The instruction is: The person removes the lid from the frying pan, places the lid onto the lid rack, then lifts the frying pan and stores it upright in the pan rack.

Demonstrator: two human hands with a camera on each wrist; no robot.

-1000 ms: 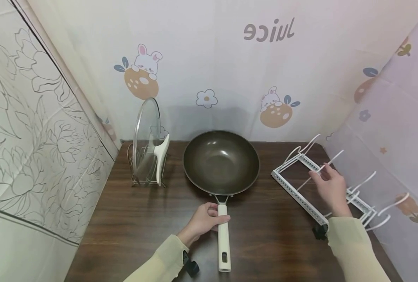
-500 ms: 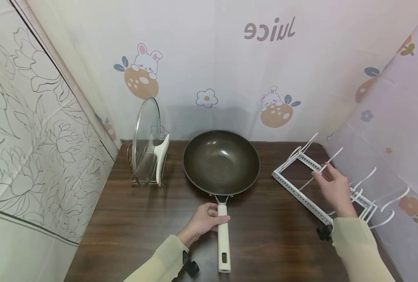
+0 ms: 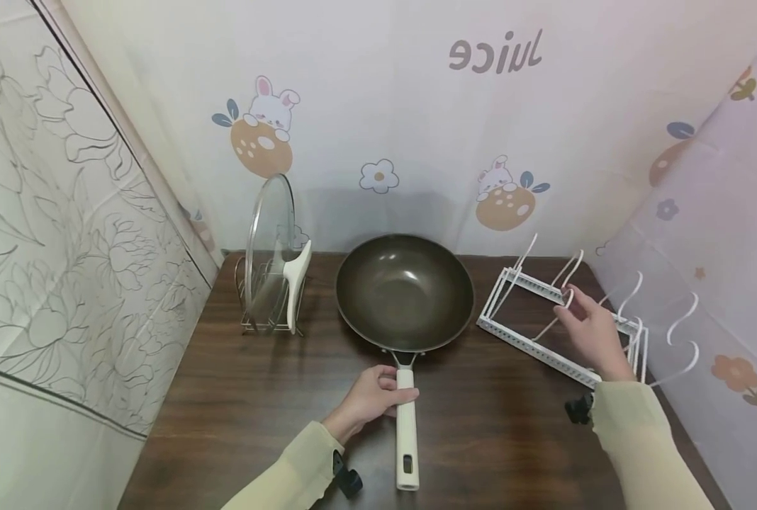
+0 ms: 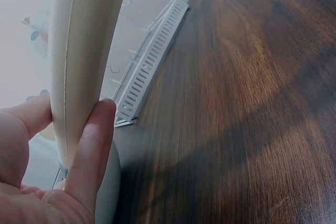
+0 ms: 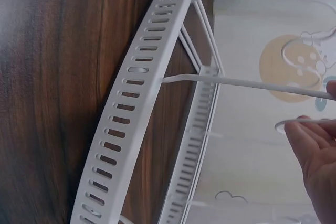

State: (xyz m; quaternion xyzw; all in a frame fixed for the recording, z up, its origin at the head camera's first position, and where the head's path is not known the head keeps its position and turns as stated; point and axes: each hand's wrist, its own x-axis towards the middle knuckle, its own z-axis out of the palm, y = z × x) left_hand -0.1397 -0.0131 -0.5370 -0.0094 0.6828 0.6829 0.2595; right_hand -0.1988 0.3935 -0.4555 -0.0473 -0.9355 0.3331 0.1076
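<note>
A dark wok (image 3: 405,304) with a long cream handle (image 3: 407,439) sits mid-table. My left hand (image 3: 371,397) grips that handle near the pan, thumb across its top; in the left wrist view its fingers (image 4: 93,145) lie along the handle's sides. On the right is a white slotted rack (image 3: 534,350) with upright wire dividers. My right hand (image 3: 592,333) pinches one divider's curved wire top. In the right wrist view a wire divider (image 5: 236,82) rises from the slotted rail (image 5: 143,98) to the fingers at the frame's edge.
A glass lid (image 3: 266,265) with a cream handle (image 3: 295,283) stands on edge in a small wire holder (image 3: 248,329) at the back left. Patterned curtains close off the back and both sides of the dark wooden table (image 3: 225,404).
The rack has swung round, its near right end moving back and left, and its dividers lean differently. My right hand has moved slightly left with it. The left hand keeps its grip on the handle.
</note>
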